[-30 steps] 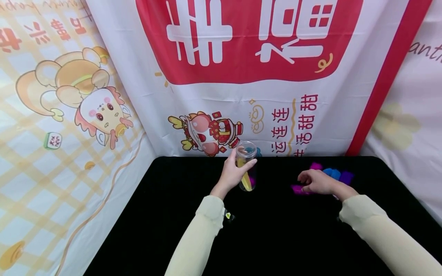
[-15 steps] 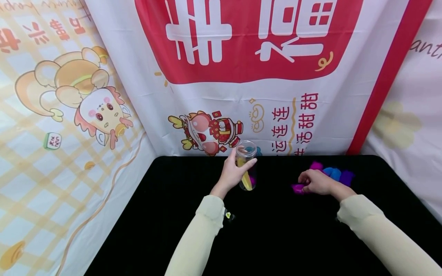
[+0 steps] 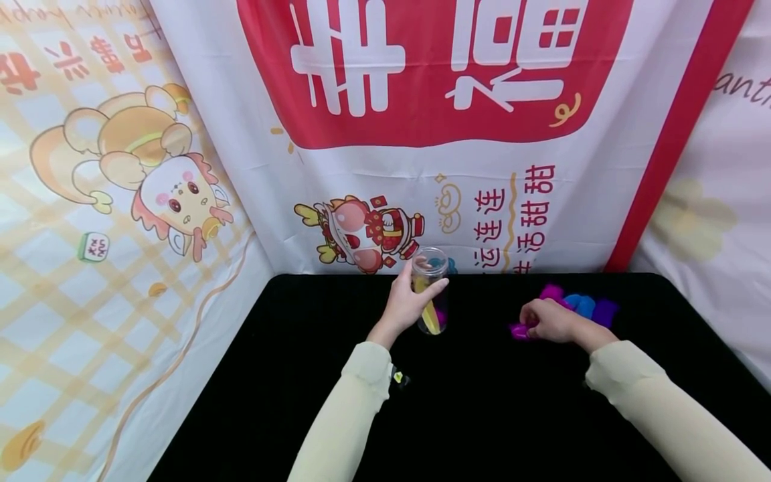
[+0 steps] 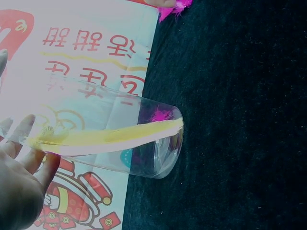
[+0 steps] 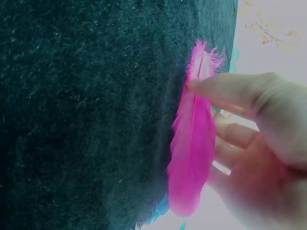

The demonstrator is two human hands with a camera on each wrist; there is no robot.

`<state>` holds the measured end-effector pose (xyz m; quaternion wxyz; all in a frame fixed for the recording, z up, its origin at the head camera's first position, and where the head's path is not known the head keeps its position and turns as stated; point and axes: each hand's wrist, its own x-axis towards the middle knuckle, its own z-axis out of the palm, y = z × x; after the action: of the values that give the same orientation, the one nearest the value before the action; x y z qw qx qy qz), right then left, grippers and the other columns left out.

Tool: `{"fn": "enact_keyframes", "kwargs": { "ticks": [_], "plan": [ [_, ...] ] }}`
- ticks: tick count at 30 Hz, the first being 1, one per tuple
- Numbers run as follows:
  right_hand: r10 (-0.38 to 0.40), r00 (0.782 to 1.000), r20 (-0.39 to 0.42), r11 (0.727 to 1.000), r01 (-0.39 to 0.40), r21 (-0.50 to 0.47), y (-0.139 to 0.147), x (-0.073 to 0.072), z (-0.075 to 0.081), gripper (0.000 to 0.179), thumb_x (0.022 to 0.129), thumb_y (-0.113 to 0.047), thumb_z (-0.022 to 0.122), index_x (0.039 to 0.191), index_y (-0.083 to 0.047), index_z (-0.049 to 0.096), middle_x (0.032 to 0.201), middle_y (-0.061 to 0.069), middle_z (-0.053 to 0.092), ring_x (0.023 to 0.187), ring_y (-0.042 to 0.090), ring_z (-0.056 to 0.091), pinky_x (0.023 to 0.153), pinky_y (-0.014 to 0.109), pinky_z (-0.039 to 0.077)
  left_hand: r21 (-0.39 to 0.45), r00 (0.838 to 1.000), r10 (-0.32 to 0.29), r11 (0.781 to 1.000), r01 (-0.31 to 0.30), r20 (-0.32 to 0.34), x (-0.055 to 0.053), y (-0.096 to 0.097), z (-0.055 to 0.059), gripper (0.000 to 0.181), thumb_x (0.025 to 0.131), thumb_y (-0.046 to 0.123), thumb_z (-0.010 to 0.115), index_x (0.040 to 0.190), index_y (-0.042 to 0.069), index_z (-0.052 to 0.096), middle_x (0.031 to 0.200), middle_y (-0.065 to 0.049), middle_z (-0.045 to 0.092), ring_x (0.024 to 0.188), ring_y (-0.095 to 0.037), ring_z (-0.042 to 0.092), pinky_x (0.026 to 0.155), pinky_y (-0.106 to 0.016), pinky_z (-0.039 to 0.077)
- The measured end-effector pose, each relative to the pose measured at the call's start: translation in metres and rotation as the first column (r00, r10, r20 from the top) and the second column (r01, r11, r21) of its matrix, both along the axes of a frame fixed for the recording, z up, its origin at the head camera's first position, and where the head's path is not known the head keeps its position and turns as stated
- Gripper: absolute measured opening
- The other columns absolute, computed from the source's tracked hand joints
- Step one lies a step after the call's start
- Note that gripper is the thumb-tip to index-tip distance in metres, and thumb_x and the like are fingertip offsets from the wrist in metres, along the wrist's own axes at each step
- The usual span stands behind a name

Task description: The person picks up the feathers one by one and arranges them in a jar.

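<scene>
Pinching a magenta feather (image 5: pixel 192 143) in the right hand (image 3: pixel 553 320), scarcely shifted over the last second, so well apart from the clear jar (image 3: pixel 438 301) as before (lifted or touching the black tabletop (image 3: pixel 470 402), hard to tell). Still gripping the jar upright in the left hand (image 3: pixel 402 301), with a yellow feather (image 4: pixel 110 139) leaning inside. Can also spot, beyond the right hand, blue and purple feathers (image 3: pixel 580 305).
</scene>
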<state>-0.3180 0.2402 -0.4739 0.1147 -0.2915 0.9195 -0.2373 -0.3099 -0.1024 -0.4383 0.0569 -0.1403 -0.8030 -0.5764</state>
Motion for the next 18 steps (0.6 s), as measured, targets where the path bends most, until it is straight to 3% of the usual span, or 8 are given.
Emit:
{"fn": "enact_keyframes", "kwargs": {
  "ticks": [4,8,13,18],
  "plan": [
    [0.035,0.999,-0.003,0.999,-0.035,-0.023,0.0025,-0.0011,0.0002,0.012,0.081,-0.003,0.076,0.090,-0.008,0.070,0.077,-0.004,0.063,0.071,0.011,0.056,0.065,0.033,0.049,-0.004,1.000,0.006,1.000,-0.006,-0.001,0.0000,-0.0001,-0.0009,0.065,0.093,0.049,0.074,0.147,0.030,0.044,0.137,0.003,0.060,0.126,-0.017,0.056,0.106,-0.044,0.046],
    [0.070,0.997,-0.028,0.997,-0.071,-0.037,0.0049,-0.0009,0.0006,0.010,0.081,-0.003,0.074,0.087,-0.009,0.070,0.074,-0.005,0.062,0.068,0.010,0.055,0.060,0.035,0.048,0.002,1.000,-0.003,1.000,0.003,-0.003,-0.0001,0.0001,-0.0012,0.066,0.093,0.047,0.074,0.148,0.026,0.044,0.136,0.002,0.061,0.127,-0.021,0.056,0.105,-0.045,0.047],
    [0.016,1.000,-0.003,1.000,-0.016,-0.001,0.0012,-0.0007,0.0042,0.009,0.083,-0.003,0.075,0.088,-0.009,0.071,0.076,-0.004,0.063,0.070,0.012,0.056,0.065,0.032,0.049,0.003,1.000,-0.013,1.000,0.013,-0.012,-0.0015,0.0001,0.0000,0.069,0.095,0.042,0.073,0.151,0.016,0.042,0.135,0.000,0.062,0.126,-0.022,0.057,0.104,-0.046,0.047],
    [0.004,1.000,-0.011,0.999,-0.003,0.038,0.0003,0.0000,0.0044,0.007,0.084,-0.003,0.076,0.087,-0.007,0.072,0.079,-0.003,0.064,0.072,0.012,0.057,0.066,0.032,0.050,-0.001,1.000,-0.012,1.000,0.012,0.002,-0.0018,-0.0007,-0.0001,0.073,0.094,0.047,0.073,0.152,0.016,0.041,0.137,0.001,0.061,0.127,-0.017,0.056,0.106,-0.046,0.046]
  ]
}}
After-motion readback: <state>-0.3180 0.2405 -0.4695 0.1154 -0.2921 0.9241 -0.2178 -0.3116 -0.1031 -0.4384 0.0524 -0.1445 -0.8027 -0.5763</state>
